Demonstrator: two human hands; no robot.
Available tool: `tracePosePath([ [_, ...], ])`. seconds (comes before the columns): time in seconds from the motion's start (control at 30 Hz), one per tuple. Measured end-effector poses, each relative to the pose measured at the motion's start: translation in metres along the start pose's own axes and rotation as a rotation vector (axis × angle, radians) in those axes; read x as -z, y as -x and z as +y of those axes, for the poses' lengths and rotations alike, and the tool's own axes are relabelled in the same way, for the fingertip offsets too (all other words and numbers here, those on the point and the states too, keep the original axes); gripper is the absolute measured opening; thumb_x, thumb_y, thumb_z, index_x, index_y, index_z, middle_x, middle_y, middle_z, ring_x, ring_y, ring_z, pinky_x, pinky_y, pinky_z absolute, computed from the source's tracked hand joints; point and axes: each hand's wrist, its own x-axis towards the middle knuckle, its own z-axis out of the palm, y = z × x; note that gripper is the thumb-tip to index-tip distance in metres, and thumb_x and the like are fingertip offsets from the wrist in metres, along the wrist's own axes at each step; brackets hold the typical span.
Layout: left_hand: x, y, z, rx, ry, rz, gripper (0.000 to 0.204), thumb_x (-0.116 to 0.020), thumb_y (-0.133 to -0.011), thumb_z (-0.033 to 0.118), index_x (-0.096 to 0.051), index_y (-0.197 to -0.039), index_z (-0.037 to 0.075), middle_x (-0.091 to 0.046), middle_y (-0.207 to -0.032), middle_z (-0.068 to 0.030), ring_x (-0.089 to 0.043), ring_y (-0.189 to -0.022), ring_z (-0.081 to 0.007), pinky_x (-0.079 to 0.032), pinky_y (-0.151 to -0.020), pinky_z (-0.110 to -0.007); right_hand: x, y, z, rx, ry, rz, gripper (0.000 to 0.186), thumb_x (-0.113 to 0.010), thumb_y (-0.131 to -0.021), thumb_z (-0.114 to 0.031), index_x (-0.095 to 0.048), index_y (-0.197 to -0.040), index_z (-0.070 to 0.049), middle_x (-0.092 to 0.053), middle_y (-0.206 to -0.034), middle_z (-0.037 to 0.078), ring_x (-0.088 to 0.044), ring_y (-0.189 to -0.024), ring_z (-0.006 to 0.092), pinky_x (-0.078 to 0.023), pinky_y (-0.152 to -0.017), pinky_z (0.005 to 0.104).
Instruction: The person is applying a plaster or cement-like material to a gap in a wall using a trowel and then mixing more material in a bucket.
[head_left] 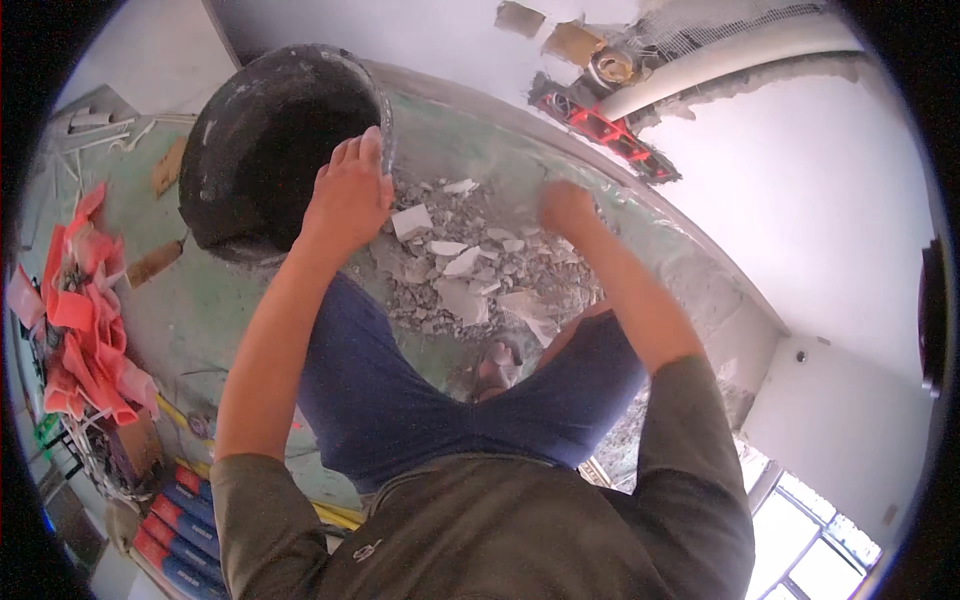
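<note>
A large black bucket (285, 150) stands tilted at the left, its dark mouth turned toward me. My left hand (350, 195) is closed over the bucket's right rim. Right of the bucket a heap of broken plaster and rubble (465, 265) lies on the floor, with pale chunks among grey crumbs. My right hand (570, 208) is closed at the far right edge of this heap. It is slightly blurred, and whatever it holds, if anything, is hidden.
A wall with a white pipe (735, 65) and red electrical boxes (620, 140) runs along the far right. At left lie crumpled pink sheeting (90, 330), a wooden-handled tool (155, 263) and blue-and-red packages (185, 525). My foot (497, 370) is close to the rubble.
</note>
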Motion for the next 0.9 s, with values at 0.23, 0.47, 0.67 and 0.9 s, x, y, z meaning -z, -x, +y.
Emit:
tracePosePath([
  [0.23, -0.004, 0.000, -0.007, 0.018, 0.030, -0.017, 0.059, -0.057, -0.086, 0.016, -0.033, -0.137, -0.002, -0.048, -0.129, -0.0222, -0.044, -0.124, -0.0394, -0.041, -0.100, -0.047, -0.059, 0.020, -0.066, 0.230, 0.051, -0.081, 0.022, -0.058, -0.076, -0.015, -0.072, -0.087, -0.004, -0.070, -0.091, 0.020, -0.069, -0.087, 0.0348, -0.055, -0.076, 0.0473],
  [0.47, 0.003, 0.002, 0.000, 0.037, 0.020, -0.027, 0.059, -0.057, -0.086, 0.017, -0.032, -0.137, -0.001, -0.047, -0.131, -0.0213, -0.043, -0.125, -0.0379, -0.041, -0.098, -0.048, -0.006, 0.000, -0.058, 0.122, -0.116, 0.059, 0.022, -0.060, -0.074, -0.016, -0.072, -0.086, -0.002, -0.070, -0.089, 0.021, -0.069, -0.086, 0.0344, -0.056, -0.075, 0.0453],
  [0.67, -0.004, 0.001, -0.002, 0.012, 0.026, 0.039, 0.050, -0.057, -0.085, 0.015, -0.037, -0.130, 0.003, -0.051, -0.123, -0.0168, -0.046, -0.121, -0.0338, -0.044, -0.094, -0.047, -0.035, -0.036, -0.104, 0.253, 0.002, -0.005, 0.020, -0.059, -0.076, -0.015, -0.072, -0.085, -0.003, -0.070, -0.087, 0.019, -0.069, -0.086, 0.0348, -0.056, -0.073, 0.0458],
  [0.9, -0.001, 0.008, -0.006, 0.033, -0.014, 0.039, 0.048, -0.057, -0.084, 0.015, -0.038, -0.127, 0.002, -0.052, -0.122, -0.0166, -0.047, -0.121, -0.0334, -0.044, -0.094, -0.047, 0.009, 0.006, -0.120, 0.234, -0.173, 0.101, 0.019, -0.060, -0.076, -0.017, -0.073, -0.084, -0.005, -0.070, -0.087, 0.018, -0.069, -0.083, 0.0344, -0.056, -0.071, 0.0451],
])
